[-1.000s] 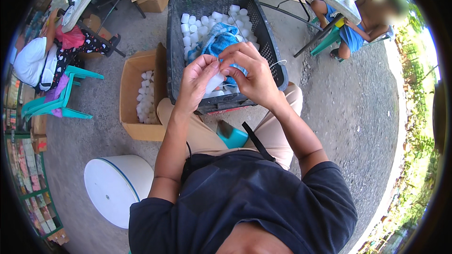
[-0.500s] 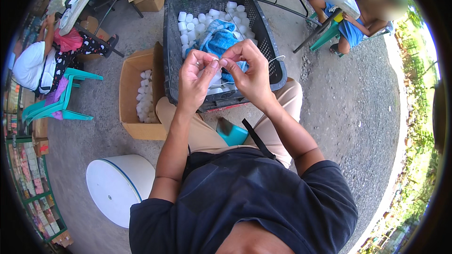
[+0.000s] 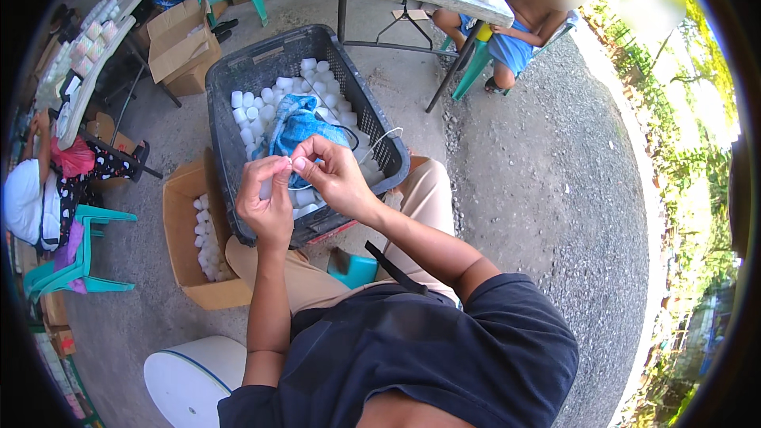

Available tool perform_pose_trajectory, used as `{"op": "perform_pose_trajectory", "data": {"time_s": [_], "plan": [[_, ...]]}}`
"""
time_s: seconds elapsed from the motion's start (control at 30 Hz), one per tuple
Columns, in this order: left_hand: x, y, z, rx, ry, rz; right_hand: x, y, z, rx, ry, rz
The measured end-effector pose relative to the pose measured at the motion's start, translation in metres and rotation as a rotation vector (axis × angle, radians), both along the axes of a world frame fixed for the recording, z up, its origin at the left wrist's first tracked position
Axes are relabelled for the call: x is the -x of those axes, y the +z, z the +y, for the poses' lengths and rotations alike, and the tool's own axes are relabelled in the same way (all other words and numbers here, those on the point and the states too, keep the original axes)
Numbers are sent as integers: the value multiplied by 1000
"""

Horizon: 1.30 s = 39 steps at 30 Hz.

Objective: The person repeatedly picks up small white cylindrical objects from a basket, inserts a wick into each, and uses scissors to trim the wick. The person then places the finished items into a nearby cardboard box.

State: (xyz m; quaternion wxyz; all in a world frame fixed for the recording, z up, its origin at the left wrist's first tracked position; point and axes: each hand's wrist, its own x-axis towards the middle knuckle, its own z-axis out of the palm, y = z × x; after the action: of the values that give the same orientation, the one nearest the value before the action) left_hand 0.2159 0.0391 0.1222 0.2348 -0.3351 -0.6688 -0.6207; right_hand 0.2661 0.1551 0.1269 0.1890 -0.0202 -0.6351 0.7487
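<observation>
left hand (image 3: 268, 204) and right hand (image 3: 336, 181), fingers pinched narrow, hold a cloudy whitish piece (image 3: 266, 189).

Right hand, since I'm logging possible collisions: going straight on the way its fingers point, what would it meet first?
The left hand, most likely: its fingertips lie directly ahead of the right hand, though depth is unclear.

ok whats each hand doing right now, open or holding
Left hand: closed around a white piece, its kind unclear.
Right hand: pinched closed; anything it grips is too small to tell.
</observation>
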Motion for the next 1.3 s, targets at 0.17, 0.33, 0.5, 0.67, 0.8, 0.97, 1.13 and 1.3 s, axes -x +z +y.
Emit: {"op": "perform_pose_trajectory", "data": {"time_s": [0.17, 0.33, 0.5, 0.67, 0.8, 0.97, 1.13, 1.3], "plan": [[-3, -1, 0, 34, 135, -10, 2, 7, -7, -90, -41, 9], [-3, -11, -5, 27, -5, -231, 1, 14, 2, -467, -10, 57], [-2, -17, -11, -38, -157, -366, -3, 8, 5, -592, 9, 153], [-3, -16, -13, -240, -417, -538, -9, 7, 6, -339, 121, -71], [4, -6, -21, -106, -454, -385, -7, 16, 2, -284, 173, -140], [4, -13, -20, -386, -426, -594, -3, 19, -14, -444, 96, 57], [13, -21, -27, -657, -470, -822, -4, 5, -19, -402, 67, 18], [22, -17, -19, -589, -308, -727, 7, -23, -32, -629, 65, -10]]}}
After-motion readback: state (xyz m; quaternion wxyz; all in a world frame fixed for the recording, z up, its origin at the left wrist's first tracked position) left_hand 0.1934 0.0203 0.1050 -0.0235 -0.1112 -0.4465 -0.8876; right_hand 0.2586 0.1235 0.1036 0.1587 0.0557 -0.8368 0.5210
